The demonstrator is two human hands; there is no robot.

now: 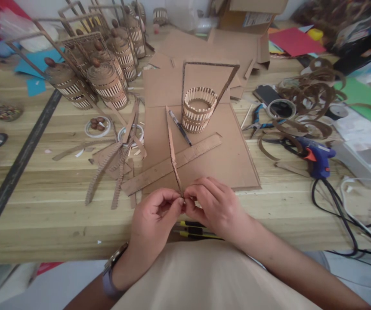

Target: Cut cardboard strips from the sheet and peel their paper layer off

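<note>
A narrow cardboard strip (171,150) runs away from me over the cardboard sheet, its near end pinched between both hands. My left hand (158,215), with a watch at the wrist, closes thumb and forefinger on that end. Right beside it, my right hand (209,204) grips the same end, the fingertips of both hands meeting. Beyond them lie a wider cardboard strip (198,150) with marks on it and a pen (180,129). A small round basket (196,118) of light sticks with a tall square cardboard handle stands upright on the cardboard sheet (233,159).
Several finished lidded baskets (108,82) with handles crowd the back left. Cardboard scraps (117,159) and a tape roll with brown beads (97,125) lie left. Pliers (258,120), a blue glue gun (317,155) with cables and curled brown strips (314,94) are right. Yellow-black cutters (195,230) lie near my body.
</note>
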